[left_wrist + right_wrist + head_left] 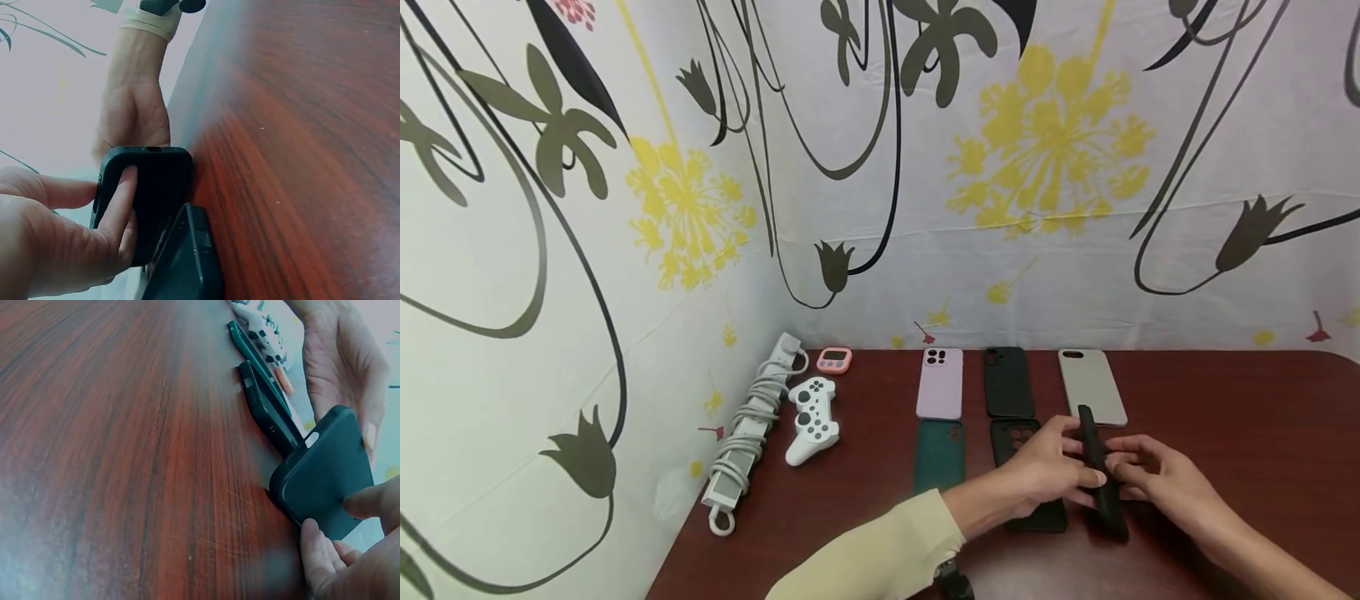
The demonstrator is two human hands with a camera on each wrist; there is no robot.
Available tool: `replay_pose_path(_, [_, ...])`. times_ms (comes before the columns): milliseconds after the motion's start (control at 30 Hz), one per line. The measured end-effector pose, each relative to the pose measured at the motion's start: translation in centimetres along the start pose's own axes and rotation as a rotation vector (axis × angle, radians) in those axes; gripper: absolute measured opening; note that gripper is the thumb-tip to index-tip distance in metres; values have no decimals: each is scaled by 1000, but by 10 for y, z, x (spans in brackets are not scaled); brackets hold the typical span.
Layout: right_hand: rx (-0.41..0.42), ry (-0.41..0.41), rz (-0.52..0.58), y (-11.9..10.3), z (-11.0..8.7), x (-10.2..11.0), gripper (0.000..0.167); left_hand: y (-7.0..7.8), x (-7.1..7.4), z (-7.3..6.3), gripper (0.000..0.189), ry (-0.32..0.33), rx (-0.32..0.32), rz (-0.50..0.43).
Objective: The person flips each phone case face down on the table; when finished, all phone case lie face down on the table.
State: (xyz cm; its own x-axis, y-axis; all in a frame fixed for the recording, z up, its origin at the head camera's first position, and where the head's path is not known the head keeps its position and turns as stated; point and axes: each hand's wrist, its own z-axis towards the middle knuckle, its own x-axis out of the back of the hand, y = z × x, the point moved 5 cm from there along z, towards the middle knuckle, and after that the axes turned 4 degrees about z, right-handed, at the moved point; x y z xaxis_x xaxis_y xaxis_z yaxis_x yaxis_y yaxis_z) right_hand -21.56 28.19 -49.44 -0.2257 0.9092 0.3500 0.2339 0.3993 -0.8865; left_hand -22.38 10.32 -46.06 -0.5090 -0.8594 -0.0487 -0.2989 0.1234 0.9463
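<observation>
A black phone case [1108, 512] stands tilted on edge between my two hands, low over the tabletop. My left hand [1043, 468] grips its left side, thumb and fingers around it. From the other side my right hand [1168, 483] holds it; in the right wrist view the thumb presses its flat face [322, 478] while other fingers sit at the lower edge. The left wrist view shows its rounded end [150, 162] and a left finger laid along the face. Beneath my left hand lies another black case [1045, 521], partly covered by that hand.
Behind lie a lilac case [940, 392], a black case [1009, 383] and a cream case [1096, 387]; a teal case [938, 458] lies in front of the lilac one. Further left are a white game controller [814, 421], a cord-wrapped power strip [748, 437] and a pink timer [834, 361].
</observation>
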Motion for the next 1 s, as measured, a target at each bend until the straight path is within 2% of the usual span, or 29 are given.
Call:
replay_pose_path(233, [8,45,-118,-3,-5,7,75,-5,2,0,68,9,-29,-21])
replay_pose_path(433, [3,29,-80,1,-6,14,78,-9,1,2,68,17,-17,-28])
replay_pose_path(567, [7,34,-47,4,-8,17,76,-11,0,2,70,21,12,29])
replay_pose_path(733, [3,50,-14,7,-10,21,76,-7,-2,2,73,57,20,239])
replay_pose_path(867, [23,66,-56,6,-11,26,76,-2,-4,4,77,96,2,456])
replay_pose_path(1000, [60,89,-160,3,-10,29,75,0,-5,9,78,131,-33,769])
